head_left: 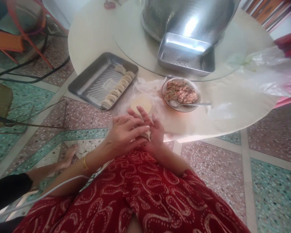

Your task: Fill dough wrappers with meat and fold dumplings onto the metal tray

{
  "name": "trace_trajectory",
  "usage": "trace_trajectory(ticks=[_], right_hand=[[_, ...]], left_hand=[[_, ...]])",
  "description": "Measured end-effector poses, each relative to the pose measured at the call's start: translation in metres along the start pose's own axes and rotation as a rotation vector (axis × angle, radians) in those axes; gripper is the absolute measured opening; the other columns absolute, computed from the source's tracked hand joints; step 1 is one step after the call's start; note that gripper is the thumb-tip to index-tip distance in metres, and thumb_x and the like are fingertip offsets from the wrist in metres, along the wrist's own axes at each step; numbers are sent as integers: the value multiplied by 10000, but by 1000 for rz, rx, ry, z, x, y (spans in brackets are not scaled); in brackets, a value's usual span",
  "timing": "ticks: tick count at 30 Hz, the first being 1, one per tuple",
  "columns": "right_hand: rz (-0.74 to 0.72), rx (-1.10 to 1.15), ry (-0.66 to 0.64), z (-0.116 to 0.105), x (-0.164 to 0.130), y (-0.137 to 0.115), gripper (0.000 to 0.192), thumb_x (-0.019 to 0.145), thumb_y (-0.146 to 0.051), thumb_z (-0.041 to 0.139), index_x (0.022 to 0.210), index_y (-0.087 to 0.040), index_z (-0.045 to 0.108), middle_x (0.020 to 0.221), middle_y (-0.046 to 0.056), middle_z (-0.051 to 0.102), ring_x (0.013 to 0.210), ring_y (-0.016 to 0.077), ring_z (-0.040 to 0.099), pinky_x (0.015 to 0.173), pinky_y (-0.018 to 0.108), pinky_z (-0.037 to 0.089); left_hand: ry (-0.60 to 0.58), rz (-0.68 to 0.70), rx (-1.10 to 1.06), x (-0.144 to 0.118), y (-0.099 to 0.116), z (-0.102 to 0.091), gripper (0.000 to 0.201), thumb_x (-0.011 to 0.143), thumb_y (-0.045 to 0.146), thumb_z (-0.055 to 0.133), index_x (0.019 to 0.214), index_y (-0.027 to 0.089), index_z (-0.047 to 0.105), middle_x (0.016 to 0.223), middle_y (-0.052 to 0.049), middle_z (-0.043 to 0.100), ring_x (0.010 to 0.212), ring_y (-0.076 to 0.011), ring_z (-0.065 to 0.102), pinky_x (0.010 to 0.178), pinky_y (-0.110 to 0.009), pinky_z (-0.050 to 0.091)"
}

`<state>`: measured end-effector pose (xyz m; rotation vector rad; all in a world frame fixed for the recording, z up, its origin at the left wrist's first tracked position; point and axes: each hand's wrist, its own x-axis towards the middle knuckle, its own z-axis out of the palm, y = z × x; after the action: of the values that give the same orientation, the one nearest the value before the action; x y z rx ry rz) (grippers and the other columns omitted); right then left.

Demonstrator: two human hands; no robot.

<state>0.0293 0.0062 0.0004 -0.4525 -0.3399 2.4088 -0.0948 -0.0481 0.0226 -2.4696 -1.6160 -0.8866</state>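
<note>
Nearest to me, over my red patterned lap, my left hand [126, 132] lies across my right hand [156, 134], and the fingers of both are closed together on a dumpling [147, 134], of which only a pale edge of dough shows between them at the near rim of the round table [92, 35]. Just beyond my fingertips a stack of round wrappers [141, 104] lies on crumpled plastic, almost touching my hands. To the right of the stack, close beside it, stands a bowl of minced filling [181, 92] with a metal spoon [188, 104] resting in it, handle pointing right. To the left and slightly farther sits a metal tray [87, 82], tilted across the table's edge, with a row of folded dumplings [117, 87] lined along its right side. Farther still, on the glass turntable, is a second metal tray [184, 56], and behind it a large perforated steel pot [184, 16]. A clear plastic bag [266, 71] lies at the far right.
</note>
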Motion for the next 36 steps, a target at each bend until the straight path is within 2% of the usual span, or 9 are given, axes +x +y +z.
trace_trajectory(ticks=[4,7,10,13,15,21,30,34,36], right_hand=[[7,-9,-6,1,1,0,428,845,-551,479,1128,-279,649,1185,45,712,1041,212,656,885,393,568],[20,10,-37,0,1,0,449,884,-543,410,1163,-275,638,1203,39,708,1041,201,654,824,354,575],[30,3,-31,-1,0,-1,473,913,-530,344,1192,-263,617,1229,50,697,1014,186,651,776,322,570],[22,-28,-4,-1,0,-2,476,897,-539,357,1196,-261,603,1248,70,688,989,193,646,748,327,571],[29,-31,-5,-1,0,-1,474,889,-534,365,1195,-263,604,1243,72,692,989,193,647,726,316,571],[19,40,-8,0,2,0,468,907,-506,325,1123,-241,646,1129,57,739,1000,174,670,815,312,574],[30,27,9,7,0,-3,459,897,-496,330,1119,-238,638,1081,53,735,950,172,683,896,349,558],[40,25,33,9,0,-4,458,884,-500,343,1122,-249,643,1006,47,739,902,196,690,859,393,578],[43,45,44,9,0,-4,455,891,-493,347,1128,-247,648,1001,46,739,888,183,688,811,354,585]], left_hand=[[-12,37,-12,4,-1,-1,137,915,380,614,999,282,659,1012,11,724,889,-223,598,792,-404,417],[33,77,3,4,-1,-2,129,914,351,631,995,251,641,961,2,733,858,-216,593,774,-408,409],[56,19,29,0,1,-3,136,919,327,629,1021,238,633,954,-2,728,873,-215,587,787,-413,416],[34,-60,53,-3,1,-2,133,923,337,614,1017,247,634,956,6,717,899,-223,586,802,-417,427],[24,-61,54,-3,1,-1,158,919,364,615,1030,254,635,942,7,712,899,-228,585,802,-421,430],[50,-7,14,0,-1,1,112,921,360,613,971,272,661,883,3,700,855,-214,570,773,-402,440],[-43,-17,-61,5,-3,-1,109,921,371,580,936,317,674,1001,12,693,922,-228,592,846,-427,419],[-36,15,-107,9,-8,-1,117,921,360,571,847,325,654,996,18,681,974,-241,587,855,-439,413],[-50,32,-134,11,-10,-1,127,923,361,569,837,334,658,997,13,678,974,-241,584,856,-443,426]])
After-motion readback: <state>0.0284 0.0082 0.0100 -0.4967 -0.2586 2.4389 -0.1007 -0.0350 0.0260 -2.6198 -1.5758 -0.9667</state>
